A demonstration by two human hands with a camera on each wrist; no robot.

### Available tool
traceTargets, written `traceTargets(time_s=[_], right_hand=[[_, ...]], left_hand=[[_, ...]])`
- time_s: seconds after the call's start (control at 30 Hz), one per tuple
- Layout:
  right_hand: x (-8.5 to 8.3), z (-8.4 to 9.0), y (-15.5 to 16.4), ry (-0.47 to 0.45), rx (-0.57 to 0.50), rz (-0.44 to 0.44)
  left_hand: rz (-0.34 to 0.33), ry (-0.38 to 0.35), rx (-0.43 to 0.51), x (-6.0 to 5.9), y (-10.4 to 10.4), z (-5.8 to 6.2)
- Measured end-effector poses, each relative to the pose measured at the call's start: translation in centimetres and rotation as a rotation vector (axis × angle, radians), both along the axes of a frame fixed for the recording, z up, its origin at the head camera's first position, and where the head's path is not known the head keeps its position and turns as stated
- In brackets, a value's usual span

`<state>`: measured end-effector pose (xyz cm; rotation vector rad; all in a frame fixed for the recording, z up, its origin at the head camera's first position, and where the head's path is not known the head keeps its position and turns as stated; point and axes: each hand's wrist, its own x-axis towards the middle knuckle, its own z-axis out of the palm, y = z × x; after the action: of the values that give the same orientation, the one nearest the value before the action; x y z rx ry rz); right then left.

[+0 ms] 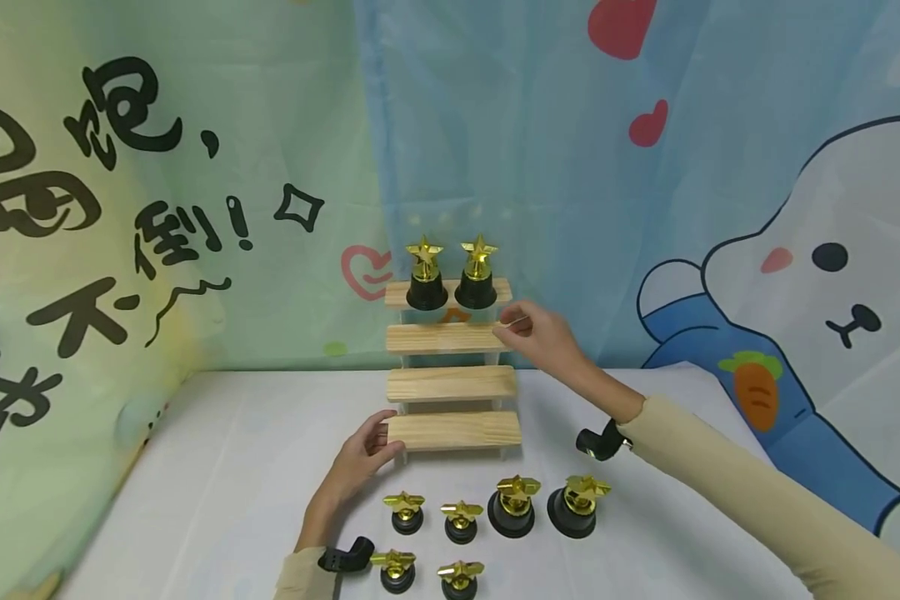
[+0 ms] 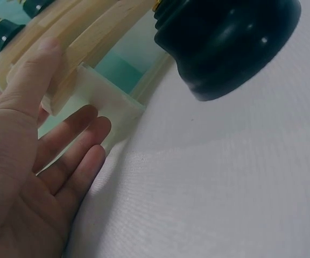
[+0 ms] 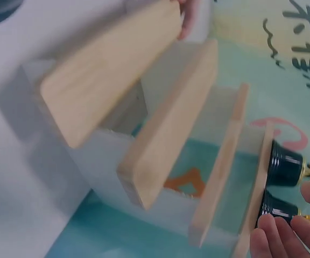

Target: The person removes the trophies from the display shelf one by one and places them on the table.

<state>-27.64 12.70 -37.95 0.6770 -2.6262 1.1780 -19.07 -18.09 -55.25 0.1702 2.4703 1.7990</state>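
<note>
A four-tier display stand (image 1: 453,385) with wooden shelves and pale side panels stands against the backdrop. At the left end of its lowest shelf (image 2: 74,88), my left hand (image 1: 363,454) grips the edge, thumb on the board and other fingers loosely bent below. My right hand (image 1: 538,333) is beside the right end of the upper shelves, its fingers (image 3: 273,236) slightly bent with nothing between them. On the top shelf two gold star trophies with black bases stand upright, a left trophy (image 1: 426,275) and a right trophy (image 1: 477,275), close to the right fingers in the right wrist view.
In front of the stand, several smaller star trophies (image 1: 461,525) and two larger ones, including a right-hand large trophy (image 1: 572,510), stand on the white tablecloth (image 1: 217,483). A printed cloth backdrop (image 1: 570,208) hangs right behind the stand.
</note>
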Motion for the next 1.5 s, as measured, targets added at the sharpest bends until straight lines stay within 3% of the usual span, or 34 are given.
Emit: traceTargets(time_s=[0.4,0.67,0.83,1.07,1.37,1.43,1.5], right_hand=[[-3.9,2.6,-1.4,-0.058,-0.066,-0.095],[-5.8,3.7,-2.2,-0.075,-0.084,-0.113],[-6.3,4.0,-2.2,-0.094,-0.125,-0.12],[-6.6,4.2,-2.2,-0.093,-0.165,-0.096],[-6.5,4.4,-2.7,-0.051,-0.184,-0.074],[-6.4,4.3,-2.7,-0.034,-0.187,-0.068],[-6.4,4.2,-2.7,-0.016,-0.187,-0.062]], left_hand=[[0.03,-0.028,-0.006,0.3,0.3,-0.1],[-0.004,-0.028,-0.011,1.3,0.6,2.9],[-0.019,-0.027,-0.01,1.5,0.6,3.4],[-0.009,-0.027,-0.008,1.3,0.5,2.9],[0.029,-0.008,-0.004,0.1,0.2,0.1],[0.035,-0.008,-0.002,0.1,0.3,0.0],[0.034,-0.009,0.003,0.4,0.5,0.7]])
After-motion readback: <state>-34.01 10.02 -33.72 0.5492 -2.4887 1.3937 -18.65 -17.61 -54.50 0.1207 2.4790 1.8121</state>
